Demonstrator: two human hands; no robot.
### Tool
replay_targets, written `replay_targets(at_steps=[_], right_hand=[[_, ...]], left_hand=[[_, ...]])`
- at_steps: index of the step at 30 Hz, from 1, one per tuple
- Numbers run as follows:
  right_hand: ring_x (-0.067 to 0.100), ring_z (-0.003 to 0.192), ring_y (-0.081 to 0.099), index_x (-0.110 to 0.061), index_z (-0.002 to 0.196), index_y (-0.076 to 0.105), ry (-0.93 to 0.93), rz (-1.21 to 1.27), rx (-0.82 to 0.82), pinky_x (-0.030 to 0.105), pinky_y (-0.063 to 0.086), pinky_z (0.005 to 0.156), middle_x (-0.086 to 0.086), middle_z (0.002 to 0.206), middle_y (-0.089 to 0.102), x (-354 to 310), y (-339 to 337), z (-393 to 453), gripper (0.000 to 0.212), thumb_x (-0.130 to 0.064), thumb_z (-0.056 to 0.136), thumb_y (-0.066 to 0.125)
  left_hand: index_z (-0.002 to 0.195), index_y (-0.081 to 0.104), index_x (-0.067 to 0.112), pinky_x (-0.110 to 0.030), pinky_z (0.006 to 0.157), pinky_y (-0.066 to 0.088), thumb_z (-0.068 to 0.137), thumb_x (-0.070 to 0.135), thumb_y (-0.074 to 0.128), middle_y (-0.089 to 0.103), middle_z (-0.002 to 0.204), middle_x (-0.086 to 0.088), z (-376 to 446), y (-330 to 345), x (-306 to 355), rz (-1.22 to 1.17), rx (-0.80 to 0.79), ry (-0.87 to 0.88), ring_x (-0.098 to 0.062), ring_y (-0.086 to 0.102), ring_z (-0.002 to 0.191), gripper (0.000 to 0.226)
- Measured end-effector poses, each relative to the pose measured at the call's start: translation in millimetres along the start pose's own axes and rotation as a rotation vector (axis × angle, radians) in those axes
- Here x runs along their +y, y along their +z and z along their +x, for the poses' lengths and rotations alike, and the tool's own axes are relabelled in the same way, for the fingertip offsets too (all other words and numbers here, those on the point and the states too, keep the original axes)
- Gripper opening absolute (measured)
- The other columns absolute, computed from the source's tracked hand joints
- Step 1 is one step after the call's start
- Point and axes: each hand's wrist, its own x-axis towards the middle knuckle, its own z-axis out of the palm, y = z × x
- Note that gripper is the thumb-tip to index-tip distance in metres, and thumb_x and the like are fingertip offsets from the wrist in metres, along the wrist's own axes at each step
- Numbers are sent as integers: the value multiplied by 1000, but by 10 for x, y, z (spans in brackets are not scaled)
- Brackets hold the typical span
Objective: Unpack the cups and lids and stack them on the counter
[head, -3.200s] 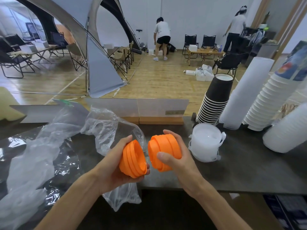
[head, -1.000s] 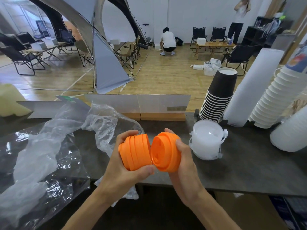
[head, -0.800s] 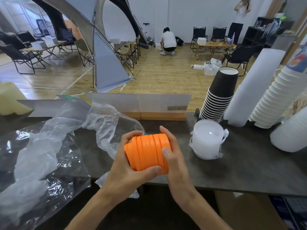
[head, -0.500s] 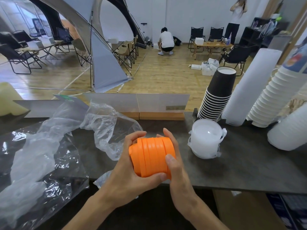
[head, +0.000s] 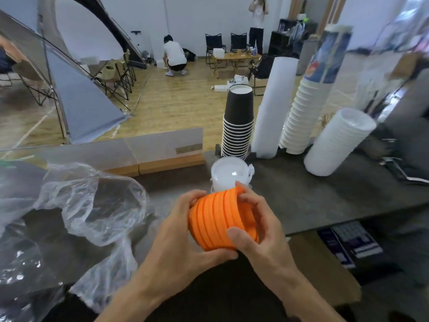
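A stack of orange lids [head: 220, 220] lies on its side in both my hands, just above the front edge of the dark counter [head: 313, 201]. My left hand [head: 183, 238] grips its left end from below. My right hand [head: 260, 226] grips the right end, thumb across the front. Right behind it sits a short stack of clear lids [head: 228, 174]. Further back stand a black cup stack [head: 238, 123], a tall white sleeve of cups [head: 272, 108] and a white cup stack [head: 306, 108]. A white lid stack [head: 339, 141] leans at the right.
Crumpled clear plastic bags [head: 76, 203] cover the counter's left half. A low clear divider with a wooden base [head: 151, 152] runs along the back edge. Papers [head: 404, 168] lie at the far right. Beyond are a tent, folding chairs and two people.
The two separate orange lid stacks were pushed together into one stack. Both hands then carried it a little to the right, toward the clear lids, and my view turned right.
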Motion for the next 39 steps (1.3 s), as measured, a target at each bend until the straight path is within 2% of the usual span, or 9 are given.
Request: replay_targets(at_steps=[7, 11, 13, 16, 24, 27, 31, 35, 39], right_hand=[[-7, 124, 46, -51, 114, 59, -55, -136, 174, 11, 49, 83, -27, 138, 40, -44, -831, -33, 55, -85, 74, 47], [-9, 114, 48, -51, 110, 60, 4, -205, 226, 11, 47, 77, -23, 125, 44, 137, -1266, 196, 31, -62, 83, 50], [-5, 112, 51, -48, 115, 57, 19, -246, 261, 16, 46, 82, -20, 123, 49, 317, -1456, 367, 24, -49, 91, 60], [4, 109, 55, -39, 122, 52, 63, -286, 296, 29, 52, 89, -13, 121, 54, 597, -1666, 675, 34, -43, 92, 67], [18, 121, 54, -28, 142, 43, 128, -300, 132, 39, 48, 102, -2, 135, 55, 970, -1736, 1600, 52, -38, 94, 62], [20, 129, 48, -24, 147, 37, 140, -318, 87, 34, 41, 106, 2, 144, 47, 1065, -1675, 1752, 61, -34, 93, 64], [23, 131, 48, -25, 150, 30, 183, -292, 44, 39, 42, 107, 5, 146, 46, 1173, -1610, 1774, 67, -40, 94, 64], [21, 129, 50, -27, 151, 26, 189, -238, 18, 39, 44, 106, 1, 145, 47, 1263, -1572, 1739, 70, -47, 94, 63], [19, 124, 53, -28, 147, 31, 211, -202, 21, 40, 47, 104, -1, 137, 51, 1298, -1493, 1807, 71, -52, 90, 66]], left_hand=[[137, 21, 52, 2, 91, 37, 63, 56, 87, 29, 132, 39, 290, 706, 462, -38, -32, 135, 18, 34, 126, 99], [137, 32, 45, -17, 90, 50, 62, 56, 89, 46, 126, 25, 642, 1261, 621, -99, 11, 33, 7, 50, 115, 95], [139, 34, 39, -15, 87, 49, 65, 51, 88, 45, 124, 18, 864, 1527, 626, -96, 44, -30, 5, 51, 111, 92], [145, 32, 32, -7, 81, 41, 69, 43, 87, 41, 126, 10, 1205, 1858, 561, -106, 98, -113, -5, 51, 111, 94], [146, 33, 27, -28, 97, 45, 72, 39, 87, 54, 134, 4, 1939, 2325, 239, -266, 333, -332, -13, 55, 120, 92], [145, 31, 26, -42, 105, 47, 74, 44, 84, 55, 136, -1, 2106, 2404, 123, -190, 361, -406, -21, 56, 124, 90], [139, 33, 27, -49, 100, 53, 71, 49, 83, 56, 131, -2, 2158, 2447, -16, -84, 396, -468, -24, 58, 119, 87], [147, 23, 30, -50, 105, 49, 70, 50, 83, 48, 143, -1, 2116, 2473, -40, -94, 398, -495, -24, 52, 129, 100], [154, 5, 30, -50, 117, 37, 75, 30, 77, 27, 160, -8, 1891, 2524, 195, -19, 314, -490, -28, 33, 147, 107]])
